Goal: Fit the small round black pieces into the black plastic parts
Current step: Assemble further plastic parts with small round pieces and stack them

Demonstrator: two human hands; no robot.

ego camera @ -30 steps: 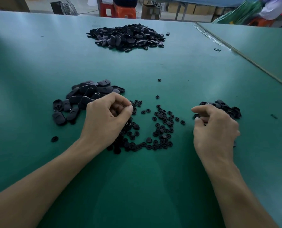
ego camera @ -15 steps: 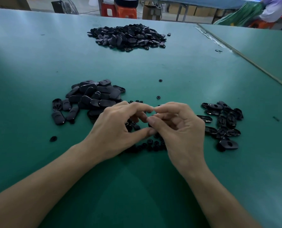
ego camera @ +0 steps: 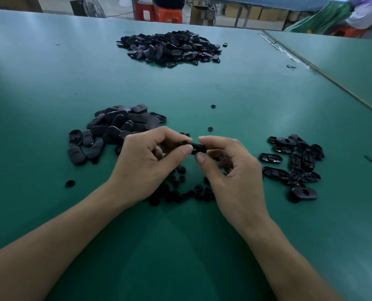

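Between my two hands, just above the table, is a black oval plastic part (ego camera: 197, 148). My left hand (ego camera: 150, 161) pinches its left end between thumb and forefinger. My right hand (ego camera: 230, 168) pinches its right end the same way. Whether a round piece sits in it is hidden by the fingers. Small round black pieces (ego camera: 180, 190) lie scattered on the green table under and behind my hands. A heap of oval black parts (ego camera: 115, 127) lies to the left, and a smaller group of parts (ego camera: 295, 164) lies to the right.
A big pile of black parts (ego camera: 170, 47) sits at the far middle of the green table (ego camera: 50, 83). A seam (ego camera: 324, 72) joins a second table on the right. Stray round pieces (ego camera: 213, 106) lie apart. A person sits at the far right.
My hands came together from the two side heaps a second ago. Since half a second ago the fingertips have spread slightly and the oval part now shows between them.
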